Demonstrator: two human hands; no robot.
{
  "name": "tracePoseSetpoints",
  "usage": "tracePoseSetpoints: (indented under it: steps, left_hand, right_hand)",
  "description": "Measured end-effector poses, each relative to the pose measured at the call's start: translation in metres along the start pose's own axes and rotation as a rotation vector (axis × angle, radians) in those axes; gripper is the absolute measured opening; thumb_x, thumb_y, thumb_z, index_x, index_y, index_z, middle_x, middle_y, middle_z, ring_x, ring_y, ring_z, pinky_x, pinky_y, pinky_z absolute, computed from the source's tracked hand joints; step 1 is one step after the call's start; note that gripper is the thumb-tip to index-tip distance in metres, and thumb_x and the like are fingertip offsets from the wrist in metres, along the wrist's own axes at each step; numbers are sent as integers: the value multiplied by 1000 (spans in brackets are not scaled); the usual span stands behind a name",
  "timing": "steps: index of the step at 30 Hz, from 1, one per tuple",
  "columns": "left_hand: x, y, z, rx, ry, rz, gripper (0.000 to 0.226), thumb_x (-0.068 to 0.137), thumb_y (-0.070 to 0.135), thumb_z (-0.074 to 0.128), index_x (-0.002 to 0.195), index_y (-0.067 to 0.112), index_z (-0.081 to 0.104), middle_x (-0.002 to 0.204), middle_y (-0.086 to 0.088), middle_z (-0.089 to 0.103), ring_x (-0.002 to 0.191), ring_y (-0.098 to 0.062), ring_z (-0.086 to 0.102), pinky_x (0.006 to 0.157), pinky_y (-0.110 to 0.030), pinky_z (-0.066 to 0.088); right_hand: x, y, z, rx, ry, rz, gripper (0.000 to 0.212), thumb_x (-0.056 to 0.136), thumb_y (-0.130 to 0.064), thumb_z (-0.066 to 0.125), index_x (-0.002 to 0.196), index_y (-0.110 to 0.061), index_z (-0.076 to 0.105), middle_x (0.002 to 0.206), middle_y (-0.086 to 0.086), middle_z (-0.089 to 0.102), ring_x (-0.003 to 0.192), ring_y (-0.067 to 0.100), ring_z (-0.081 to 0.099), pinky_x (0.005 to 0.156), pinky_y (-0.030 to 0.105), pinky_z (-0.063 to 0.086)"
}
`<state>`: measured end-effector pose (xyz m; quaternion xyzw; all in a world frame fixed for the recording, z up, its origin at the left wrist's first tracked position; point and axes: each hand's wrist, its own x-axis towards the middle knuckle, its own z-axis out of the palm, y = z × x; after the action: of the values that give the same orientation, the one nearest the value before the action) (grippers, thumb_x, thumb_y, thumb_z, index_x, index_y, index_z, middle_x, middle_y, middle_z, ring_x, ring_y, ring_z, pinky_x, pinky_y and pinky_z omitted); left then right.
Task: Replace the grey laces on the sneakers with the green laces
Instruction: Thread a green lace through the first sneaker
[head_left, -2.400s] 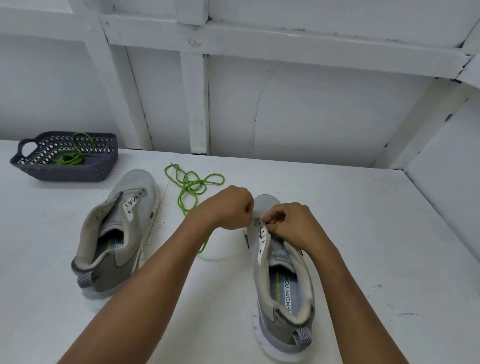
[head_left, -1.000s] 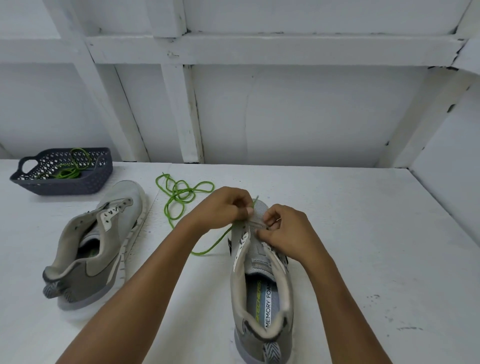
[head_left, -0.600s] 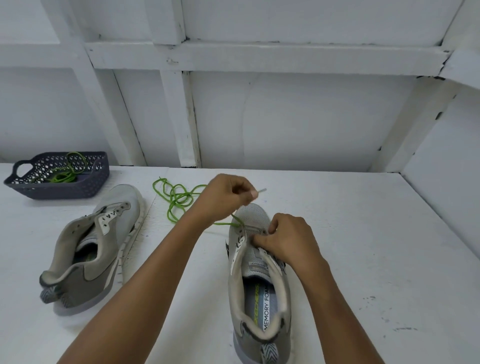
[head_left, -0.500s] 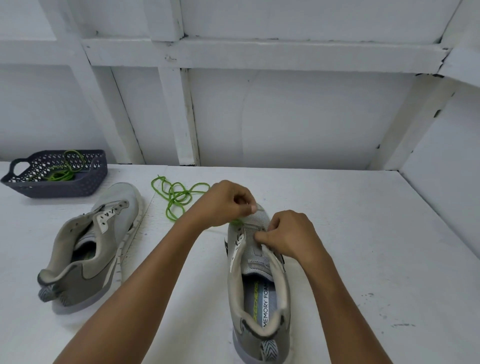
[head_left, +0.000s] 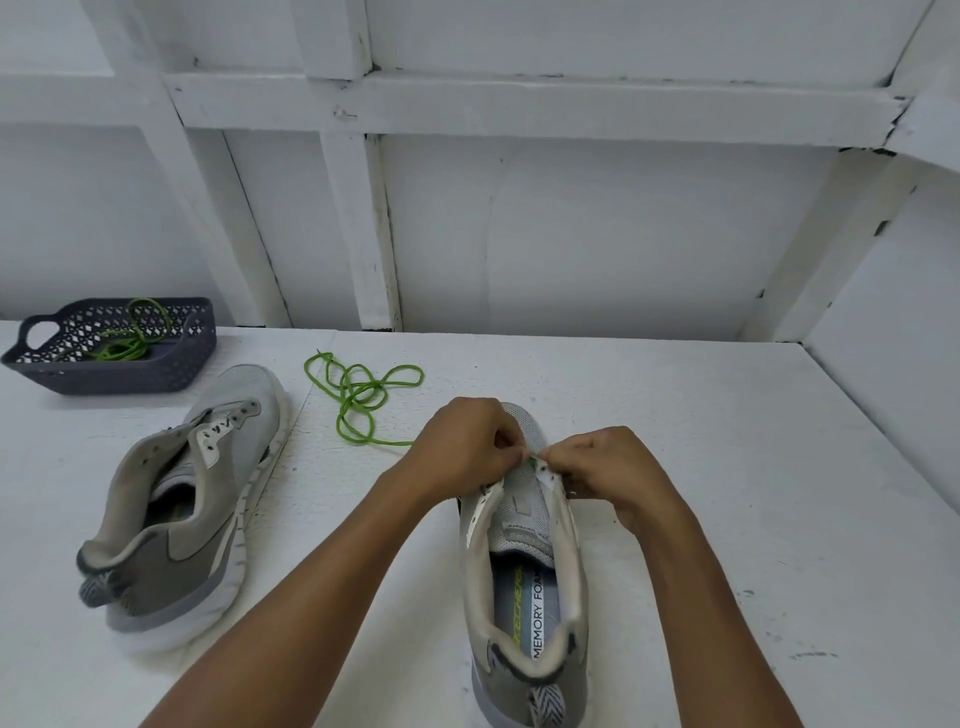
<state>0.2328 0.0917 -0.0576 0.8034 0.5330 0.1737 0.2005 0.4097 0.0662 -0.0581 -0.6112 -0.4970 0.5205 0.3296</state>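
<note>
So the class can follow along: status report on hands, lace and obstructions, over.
Left hand pinching green lace at toe-end eyelets. Right hand pinching near sneaker at its eyelet edge. Other sneaker unlaced, left. Nothing visibly in the way.

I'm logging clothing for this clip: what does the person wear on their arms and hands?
The left hand and right hand wear no gloves. No sleeve, watch or bracelet shows on either arm up to the frame edge.
</note>
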Motion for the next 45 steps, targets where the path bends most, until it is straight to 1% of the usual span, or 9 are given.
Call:
tracePoseSetpoints:
  steps: [5,12,17,26,31,35,38,40,45]
  left_hand:
    - [-3,0,7,61,58,35,14,88,26,67,93,19,78,94,1,69,85,-17,62,74,-32,50]
    - [-2,-2,12,141,-2,22,15,89,30,65,90,19,76,93,2,68,87,-19,60,70,-32,48]
    - [-3,-1,17,161,2,-2,16,90,31,63,95,23,76,95,0,71,89,-21,62,72,-31,50]
    - [-8,-5,23,-12,84,-56,15,91,29,66,89,19,77,85,1,72,79,-17,61,67,-29,44]
    - [-7,-1,23,199,40,14,21,92,27,58,95,19,77,91,-3,70,85,-23,62,69,-33,48]
    - [-4,3,23,332,8,36,21,91,24,53,80,10,65,80,-6,62,78,-25,59,60,-31,36]
    - [-4,-2,24,270,7,83,17,86,23,56,78,11,66,79,-5,65,78,-24,58,61,-32,40]
    - [-5,-8,25,202,12,104,18,82,24,59,84,14,74,81,-4,69,78,-23,59,66,-35,48]
    - [-4,-11,28,154,30,103,35,83,36,47,82,17,75,77,-1,69,75,-19,58,67,-38,50]
  right_hand:
    - [5,3,-1,-4,3,9,14,84,2,66,76,2,77,64,7,71,57,9,65,54,20,52]
    - [8,5,1,-1,-5,13,11,86,-4,70,84,6,75,66,10,69,53,10,64,52,19,53]
    - [8,11,1,-93,7,-52,7,86,1,69,88,-1,76,60,3,68,52,8,64,54,19,53]
    - [6,13,4,-28,37,-76,3,87,-2,70,87,-4,72,61,7,64,53,12,62,52,21,53]
    - [7,14,3,-28,13,-73,4,87,-2,70,89,-3,74,63,6,66,53,10,64,52,20,53]
    - [4,10,3,-44,-22,-82,8,85,-16,76,85,-8,76,72,7,72,61,11,67,58,21,54]
    - [0,4,2,-125,-77,-73,20,76,-25,83,87,-10,75,65,-6,68,63,7,67,62,21,55]
    - [1,1,3,-191,-79,-56,24,72,-23,85,88,-10,73,62,-9,64,62,6,66,62,23,56]
    - [6,-6,7,-271,-26,-59,8,76,-7,68,78,-8,75,76,7,72,72,18,69,69,34,61]
